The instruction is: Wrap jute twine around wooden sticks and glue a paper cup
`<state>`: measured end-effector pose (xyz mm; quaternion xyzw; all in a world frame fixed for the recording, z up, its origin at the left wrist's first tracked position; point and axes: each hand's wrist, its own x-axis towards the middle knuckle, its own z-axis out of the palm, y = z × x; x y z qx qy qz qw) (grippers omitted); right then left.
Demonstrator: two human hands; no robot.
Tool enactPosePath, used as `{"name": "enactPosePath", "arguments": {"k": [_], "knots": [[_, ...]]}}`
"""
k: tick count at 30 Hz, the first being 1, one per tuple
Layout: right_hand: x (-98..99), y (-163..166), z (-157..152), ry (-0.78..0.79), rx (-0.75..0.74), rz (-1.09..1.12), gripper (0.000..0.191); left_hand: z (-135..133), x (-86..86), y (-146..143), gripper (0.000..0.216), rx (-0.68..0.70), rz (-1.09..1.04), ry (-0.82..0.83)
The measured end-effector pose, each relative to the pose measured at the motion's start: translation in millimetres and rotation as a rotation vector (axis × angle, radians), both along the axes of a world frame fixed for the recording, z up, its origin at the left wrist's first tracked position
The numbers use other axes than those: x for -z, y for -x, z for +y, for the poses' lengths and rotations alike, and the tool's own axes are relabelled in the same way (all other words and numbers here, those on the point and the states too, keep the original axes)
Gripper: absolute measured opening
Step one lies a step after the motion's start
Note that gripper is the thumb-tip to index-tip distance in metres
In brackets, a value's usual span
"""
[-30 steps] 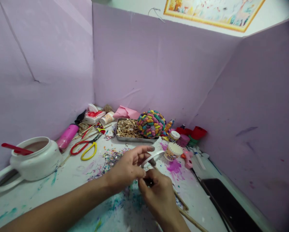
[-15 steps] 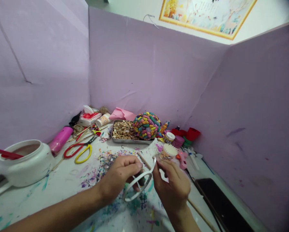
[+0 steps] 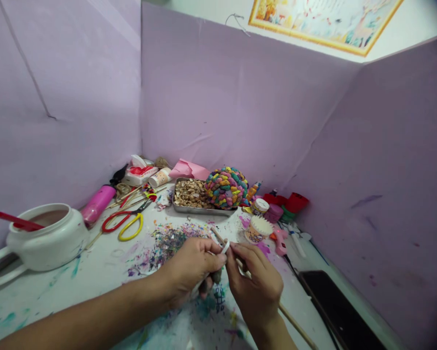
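Observation:
A narrow white strip [image 3: 226, 247] shows between my two hands over the middle of the table. My left hand [image 3: 194, 265] pinches it between thumb and forefinger. The fingertips of my right hand [image 3: 257, 274] close on its upper end, almost touching the left thumb. Most of the strip is hidden by the left hand. A small dark greenish lump [image 3: 217, 277] shows below the left thumb; I cannot tell what it is. A wooden stick [image 3: 297, 324] passes behind the right hand.
Red-and-yellow scissors [image 3: 131, 227] and a white pot [image 3: 46, 248] are on the left. Behind stand a metal tray [image 3: 204, 210] of brown chips and a colourful ball [image 3: 226, 187]. A pink glue gun [image 3: 280, 241] and a black phone-like slab [image 3: 338, 306] lie right.
The white strip's open loop has been drawn in and is now mostly behind the left hand. My hands have come together, fingertips nearly meeting. The camera view has shifted slightly.

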<state>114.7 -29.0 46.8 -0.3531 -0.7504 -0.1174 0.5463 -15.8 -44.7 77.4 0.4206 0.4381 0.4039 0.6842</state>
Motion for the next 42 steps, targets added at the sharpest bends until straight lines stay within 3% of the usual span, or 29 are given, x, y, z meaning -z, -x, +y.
{"name": "enactPosePath", "arguments": {"k": [7,14,22,31,40,42], "knots": [[2.6,2.6,-1.2,0.157,-0.077,0.156,0.009,-5.8,-0.4,-7.4,0.026,-0.125,-0.055,0.029],[-9.1,3.5,-7.3,0.76,-0.185,0.599,0.011,-8.9,-0.1,-10.8,0.029,-0.09,-0.034,0.044],[-14.3,-1.7,-1.6,1.094,-0.419,0.913,0.018,-2.8,0.9,-5.4,0.025,-0.058,0.046,0.005],[-21.2,-2.8,-0.8,1.321,-0.525,0.973,0.022,7.6,0.1,3.0,0.023,-0.031,0.139,-0.026],[-19.4,-7.3,2.0,1.541,-0.725,0.911,0.031,8.0,0.4,7.6,0.01,-0.023,0.135,-0.059],[-19.0,-8.0,1.2,1.556,-0.769,0.929,0.034,7.4,0.3,7.5,0.03,-0.024,0.102,-0.081]]}}
